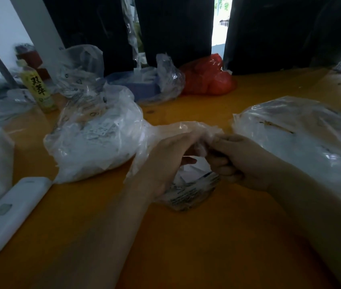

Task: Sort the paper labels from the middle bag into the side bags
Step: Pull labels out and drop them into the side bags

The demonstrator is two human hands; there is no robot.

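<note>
A small clear plastic bag (188, 190) lies in the middle of an orange bench (186, 247), close to the person, with white paper labels (192, 170) showing inside it, some printed in dark text. Its thin top is gathered up between two bare hands. The left hand (165, 161) curls around the loose plastic from the left. The right hand (238, 161) has its fingers (219, 163) folded and its thumb pressed forward, pinching the crumpled edge of the plastic where the hands meet. Neither hand can be seen holding a separate label; the view there is blurred.

The likely risk from here is the film tearing or slipping. It looks flimsy and stretched, so a hard pull could split it or tip the bag and scatter the light labels over the bench. A label could also cling to the plastic and drop unnoticed.

To the left sits a fuller clear bag (94, 138) holding white labels, touching the gathered plastic. To the right, just apart, is another large clear bag (303, 138) of white contents. Farther back are more clear bags, a blue box (142, 88), a red bag (207, 78) and a yellow bottle (38, 88). A white device (11, 213) lies at the near left.
</note>
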